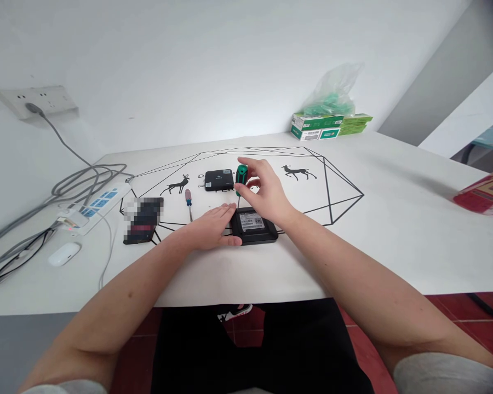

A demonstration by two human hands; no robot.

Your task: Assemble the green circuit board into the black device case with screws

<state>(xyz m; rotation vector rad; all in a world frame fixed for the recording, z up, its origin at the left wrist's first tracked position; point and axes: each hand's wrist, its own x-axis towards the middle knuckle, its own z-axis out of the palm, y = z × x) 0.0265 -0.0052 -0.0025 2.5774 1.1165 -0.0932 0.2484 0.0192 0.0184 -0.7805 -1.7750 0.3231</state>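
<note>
A black box with a white label (pixel 252 221) lies label side up on the white table. My left hand (pixel 213 227) rests at its left side, thumb at the front edge and fingers at the back left corner, the thumb apart from the fingers. In my right hand (pixel 264 189) a green and black screwdriver (pixel 241 174) stands upright between thumb and fingers, its shaft reaching down to the box's back left corner. Where the tip meets the box is too small to make out. Behind is a second, smaller black box (pixel 219 180). Another screwdriver (pixel 188 199), with a red and blue handle, lies left.
A phone (pixel 144 220), a power strip (pixel 102 205) with grey cables, glasses (pixel 22 256) and a white case (pixel 64 254) lie at the left. Green and white boxes (pixel 317 127) under a plastic bag (pixel 334 93) stand by the wall; a red package (pixel 485 192) is far right.
</note>
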